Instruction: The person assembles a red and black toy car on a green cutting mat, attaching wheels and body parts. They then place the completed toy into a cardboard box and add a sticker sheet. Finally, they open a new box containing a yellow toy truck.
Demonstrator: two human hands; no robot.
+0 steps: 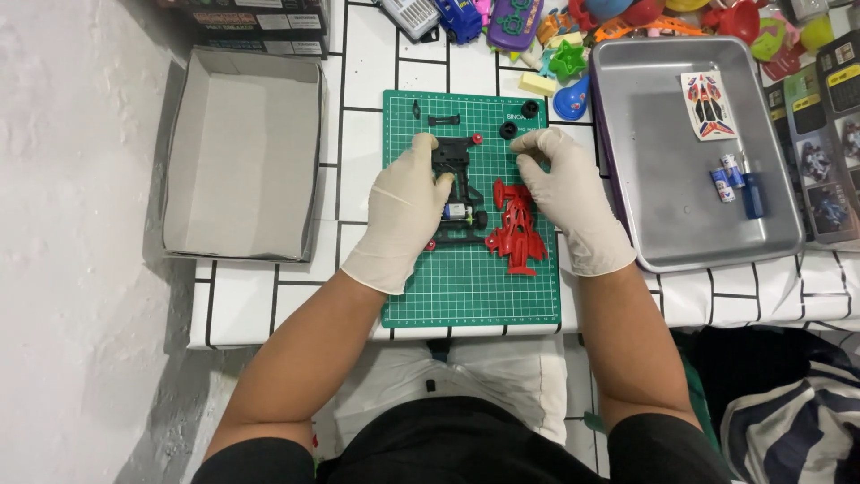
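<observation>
A black toy car chassis (459,184) with a small motor and red wheel hubs lies on a green cutting mat (466,278). My left hand (405,206), in a pale glove, rests on the chassis's left side and grips it. My right hand (563,184), also gloved, has its fingertips pinched together above the mat, near a small black tyre (508,131); whether anything is between the fingers cannot be seen. A red car body shell (517,226) lies on the mat between my hands, just left of my right hand.
An empty cardboard box lid (242,152) sits left of the mat. A metal tray (663,152) on the right holds a sticker sheet (708,106), small batteries (727,177) and a blue screwdriver (753,193). Colourful toys (537,27) crowd the far edge. Small black parts (442,119) lie on the mat's top.
</observation>
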